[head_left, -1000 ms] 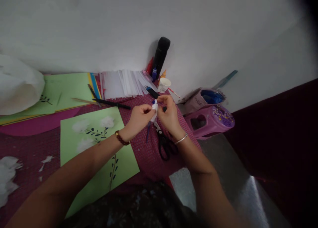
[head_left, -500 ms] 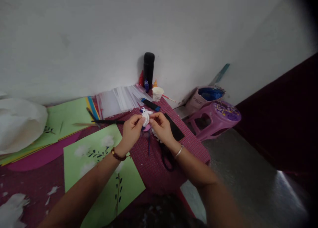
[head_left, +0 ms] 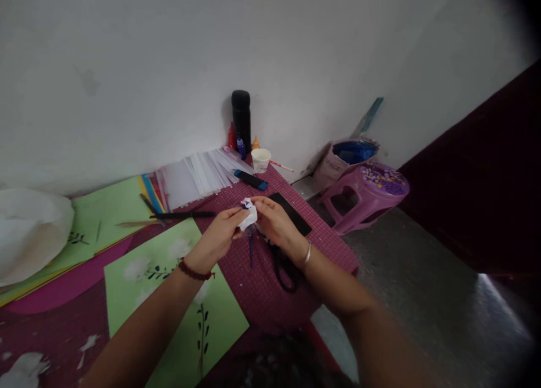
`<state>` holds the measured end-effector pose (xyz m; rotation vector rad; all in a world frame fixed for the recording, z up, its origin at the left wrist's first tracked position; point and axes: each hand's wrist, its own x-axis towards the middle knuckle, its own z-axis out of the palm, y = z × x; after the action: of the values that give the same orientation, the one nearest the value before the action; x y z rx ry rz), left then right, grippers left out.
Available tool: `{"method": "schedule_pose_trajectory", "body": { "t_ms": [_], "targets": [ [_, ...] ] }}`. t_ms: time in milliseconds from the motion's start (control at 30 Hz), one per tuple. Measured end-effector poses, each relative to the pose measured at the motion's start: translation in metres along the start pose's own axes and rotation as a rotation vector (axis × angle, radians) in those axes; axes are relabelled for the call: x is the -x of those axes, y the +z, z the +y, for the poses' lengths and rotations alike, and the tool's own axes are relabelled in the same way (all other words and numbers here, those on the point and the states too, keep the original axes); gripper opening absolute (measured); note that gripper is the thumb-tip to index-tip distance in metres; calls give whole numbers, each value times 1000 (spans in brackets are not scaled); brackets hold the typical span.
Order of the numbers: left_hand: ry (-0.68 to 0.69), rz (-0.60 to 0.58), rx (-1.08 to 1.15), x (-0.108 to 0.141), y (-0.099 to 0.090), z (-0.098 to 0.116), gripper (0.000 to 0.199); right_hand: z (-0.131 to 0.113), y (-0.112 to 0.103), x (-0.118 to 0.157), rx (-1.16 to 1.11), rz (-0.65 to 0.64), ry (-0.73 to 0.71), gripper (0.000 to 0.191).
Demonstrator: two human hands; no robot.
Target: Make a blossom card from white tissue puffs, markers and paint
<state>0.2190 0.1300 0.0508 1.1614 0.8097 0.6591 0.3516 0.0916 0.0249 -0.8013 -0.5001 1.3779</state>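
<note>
Between my hands is a small crumpled piece of white tissue (head_left: 248,218) with purple spots at its top. My left hand (head_left: 223,231) pinches its left side, thumb on top. The fingers of my right hand (head_left: 275,223) close on its right edge. A thin blue strip (head_left: 252,248) shows just below the tissue. Scissors with black handles (head_left: 285,278) lie beneath my right wrist, their blades mostly hidden. Under my left forearm is a green sheet (head_left: 226,306) with white fluffy patches and dark leafy stems.
A black phone (head_left: 291,212) lies beyond my right hand. Farther back are a blue-and-black case (head_left: 251,179), a white cup (head_left: 261,159), small paint bottles (head_left: 240,148) and a black flask (head_left: 241,115). Clear plastic sleeves (head_left: 186,179) lie left. A pink stool (head_left: 355,199) stands beyond the table's right edge.
My hands have turned the tissue, and it sits slightly lower, with its purple-spotted end now nearer my fingers. The view has shifted a little.
</note>
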Motion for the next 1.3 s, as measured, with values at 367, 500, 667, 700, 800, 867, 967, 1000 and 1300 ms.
{"method": "schedule_pose_trajectory", "body": {
  "t_ms": [367,500,667,700,800,867,967,1000,1300],
  "targets": [
    [295,390,-58,4,9,-23,26,8,2,-7,-27,314,-150,25],
    [515,464,-328,8,15,-29,32,7,4,-8,-30,332,-232,26],
    [937,484,-882,-5,11,-24,18,11,9,-2,-32,317,-242,25],
    [950,480,-911,-7,11,-24,12,11,10,-1,-44,303,-236,25],
    [971,459,-952,-7,9,-22,4,10,11,3,-119,216,-185,26],
    [1000,428,-991,-4,6,-19,5,7,9,3,-175,143,-106,23],
    [1061,326,-1096,1,-3,-12,6,3,6,2,-213,68,41,20],
    [1082,276,-1135,2,-6,-10,7,2,4,1,-216,60,76,23],
    [1171,30,-1352,15,-20,-2,18,-1,-13,-10,-127,91,75,21]
  ]
}}
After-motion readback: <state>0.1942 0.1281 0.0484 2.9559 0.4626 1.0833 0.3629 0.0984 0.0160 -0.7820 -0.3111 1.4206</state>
